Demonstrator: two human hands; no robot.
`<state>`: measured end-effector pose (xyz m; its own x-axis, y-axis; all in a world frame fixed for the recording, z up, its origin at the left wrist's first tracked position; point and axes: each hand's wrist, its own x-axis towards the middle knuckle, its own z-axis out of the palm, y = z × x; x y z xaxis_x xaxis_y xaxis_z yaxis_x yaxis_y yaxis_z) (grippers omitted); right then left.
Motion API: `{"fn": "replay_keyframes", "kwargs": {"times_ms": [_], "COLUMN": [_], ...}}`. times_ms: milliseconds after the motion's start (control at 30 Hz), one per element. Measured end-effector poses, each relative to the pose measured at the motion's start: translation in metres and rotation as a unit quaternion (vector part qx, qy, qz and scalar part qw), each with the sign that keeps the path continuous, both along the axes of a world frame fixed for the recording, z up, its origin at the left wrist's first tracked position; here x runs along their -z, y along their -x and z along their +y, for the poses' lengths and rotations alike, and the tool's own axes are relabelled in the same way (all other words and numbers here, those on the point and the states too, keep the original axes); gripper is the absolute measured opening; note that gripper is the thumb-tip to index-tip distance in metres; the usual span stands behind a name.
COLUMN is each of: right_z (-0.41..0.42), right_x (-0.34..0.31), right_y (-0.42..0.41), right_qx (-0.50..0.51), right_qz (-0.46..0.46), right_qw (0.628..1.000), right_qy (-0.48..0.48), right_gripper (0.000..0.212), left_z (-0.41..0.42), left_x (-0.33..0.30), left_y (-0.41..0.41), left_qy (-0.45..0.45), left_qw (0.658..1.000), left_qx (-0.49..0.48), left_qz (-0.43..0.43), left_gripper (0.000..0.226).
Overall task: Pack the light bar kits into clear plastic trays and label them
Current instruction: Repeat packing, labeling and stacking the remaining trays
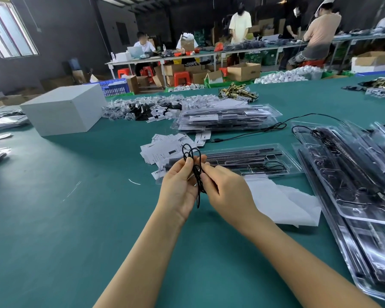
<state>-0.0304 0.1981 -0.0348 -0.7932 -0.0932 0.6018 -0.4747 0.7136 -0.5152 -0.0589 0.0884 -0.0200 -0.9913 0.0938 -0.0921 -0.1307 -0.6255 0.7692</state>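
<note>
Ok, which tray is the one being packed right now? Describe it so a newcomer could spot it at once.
Start at the green table and find the two hands, left hand and right hand, holding a coiled black cable. Just beyond them lies a single clear tray, lengthwise left to right. Unlike the stack of trays behind it, it lies alone, beside loose white labels.

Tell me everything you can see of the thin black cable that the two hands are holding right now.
The thin black cable looks like a slim, rubbery cord gathered into a loose bundle. Several loops rise above the fingers, and a short tail hangs down between the palms. The left hand pinches it by thumb and fingers; the right hand grips it from the other side. It is held above the green table, in front of the clear plastic tray. No plug shows.
</note>
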Motion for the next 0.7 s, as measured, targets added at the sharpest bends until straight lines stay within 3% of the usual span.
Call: {"fn": "replay_keyframes", "kwargs": {"times_ms": [133,400,700], "right_z": [0.0005,-0.0002,-0.0016], "right_x": [0.0017,0.0049,0.0062], "right_y": [0.0023,0.006,0.0095], "right_qx": [-0.032,-0.083,-0.08], "right_qz": [-0.02,-0.065,-0.103], "right_qw": [0.999,0.993,0.981], "right_qy": [0.032,0.054,0.146], "right_gripper": [0.032,0.051,0.035], "left_z": [-0.0024,-0.0053,-0.0084], "left_x": [0.0021,0.0002,0.0032], "left_y": [0.0014,0.0042,0.0015], "left_qy": [0.018,-0.034,0.119], "left_qw": [1.0,0.999,0.989], "left_qx": [-0.015,-0.038,-0.085], "left_qz": [0.006,-0.008,-0.003], "left_gripper": [0.016,0.022,0.027]}}
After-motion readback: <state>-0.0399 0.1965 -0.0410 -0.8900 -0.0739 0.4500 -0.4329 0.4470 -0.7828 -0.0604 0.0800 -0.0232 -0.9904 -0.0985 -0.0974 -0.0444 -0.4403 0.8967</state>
